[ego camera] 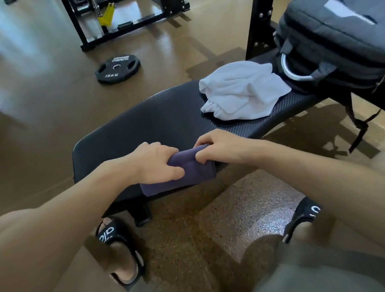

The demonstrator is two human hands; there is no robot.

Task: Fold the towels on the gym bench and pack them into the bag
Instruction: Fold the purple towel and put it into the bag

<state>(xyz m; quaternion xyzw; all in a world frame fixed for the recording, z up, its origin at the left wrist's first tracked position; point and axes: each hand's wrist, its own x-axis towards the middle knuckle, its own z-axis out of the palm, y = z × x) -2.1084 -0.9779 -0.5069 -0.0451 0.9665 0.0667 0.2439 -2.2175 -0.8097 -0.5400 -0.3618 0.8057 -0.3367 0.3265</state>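
I have both hands on the purple towel point(180, 171) at the near end of the desk point(135, 126): left hand point(157, 162) and right hand point(220, 147) each pinch it, mid-fold I judge. Next I'd finish the fold, then carry it to the bag point(342, 30). The crumpled white towel point(240, 90) lies between, touching the bag; a weight plate point(117, 69) sits on the floor.

Both hands are gripping a folded purple towel point(185, 174) at the bench's point(136, 128) near end: left hand point(157, 161) and right hand point(220, 147) curling fingers into it. White towel point(240, 90) is lying crumpled mid-bench, touching the bag point(343, 37). Weight plate point(118, 69) is lying on the floor.
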